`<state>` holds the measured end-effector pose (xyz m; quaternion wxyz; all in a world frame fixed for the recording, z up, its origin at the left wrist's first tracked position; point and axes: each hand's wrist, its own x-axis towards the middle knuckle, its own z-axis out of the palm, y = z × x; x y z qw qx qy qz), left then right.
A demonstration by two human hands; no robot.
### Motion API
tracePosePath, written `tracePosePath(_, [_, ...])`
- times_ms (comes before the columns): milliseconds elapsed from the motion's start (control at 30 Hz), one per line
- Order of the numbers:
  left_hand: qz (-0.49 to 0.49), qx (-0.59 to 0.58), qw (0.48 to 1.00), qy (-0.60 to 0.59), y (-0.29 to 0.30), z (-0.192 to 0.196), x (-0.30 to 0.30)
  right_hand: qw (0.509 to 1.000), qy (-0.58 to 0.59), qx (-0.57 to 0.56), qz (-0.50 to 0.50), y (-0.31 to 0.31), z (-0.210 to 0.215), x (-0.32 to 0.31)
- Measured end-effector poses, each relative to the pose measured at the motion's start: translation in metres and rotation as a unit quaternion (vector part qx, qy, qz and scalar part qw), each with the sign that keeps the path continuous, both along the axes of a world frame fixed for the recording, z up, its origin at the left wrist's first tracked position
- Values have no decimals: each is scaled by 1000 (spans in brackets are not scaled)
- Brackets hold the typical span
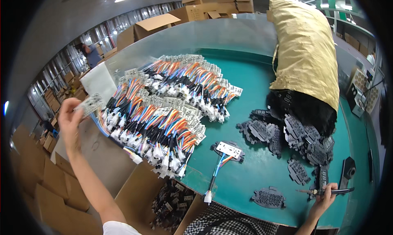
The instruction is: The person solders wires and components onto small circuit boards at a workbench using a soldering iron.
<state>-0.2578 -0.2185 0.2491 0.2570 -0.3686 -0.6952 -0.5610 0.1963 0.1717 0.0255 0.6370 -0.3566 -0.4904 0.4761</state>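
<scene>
At the far left, my left hand (70,122) pinches a small light-coloured circuit board (91,104) by its edge; its coloured wires trail down beside the heap. My right hand (325,199), low on the right, is closed around a soldering iron (308,191) whose tip points left. Between my hands, a white circuit board (230,149) rests on a dark plastic housing (217,147), and its wires lead to a white connector (208,197) at the table's edge. One more housing (268,197) lies left of the iron, and another housing (299,171) is farther back.
Many wired circuit boards (172,112) are heaped in rows on the green table (249,177). A yellowish sack (305,50) spills dark housings (262,130) at the right. Near my right hand stands a black holder-like object (348,168). Below the edge, a carton (137,194) contains dark assemblies.
</scene>
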Motion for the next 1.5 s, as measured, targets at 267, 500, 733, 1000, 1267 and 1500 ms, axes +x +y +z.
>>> tracePosePath(267, [11, -14, 986, 163, 103, -43, 67, 1000, 8, -9, -10, -2, 3, 0])
tracePosePath(500, [128, 253, 938, 199, 117, -34, 1, 1000, 21, -1, -3, -1, -4, 0])
tracePosePath(733, [239, 8, 906, 349, 123, -16, -10, 1000, 8, -5, 8, 3, -4, 0])
tracePosePath(1000, [109, 94, 968, 207, 131, -2, 2, 999, 11, 13, 48, -3, 5, 11])
tracePosePath(1267, [172, -22, 903, 393, 141, -14, 22, 997, 33, 30, 65, -11, 8, -5])
tracePosePath(1500, [192, 102, 854, 473, 127, -4, 39, 999, 13, 18, 48, -6, 6, -3])
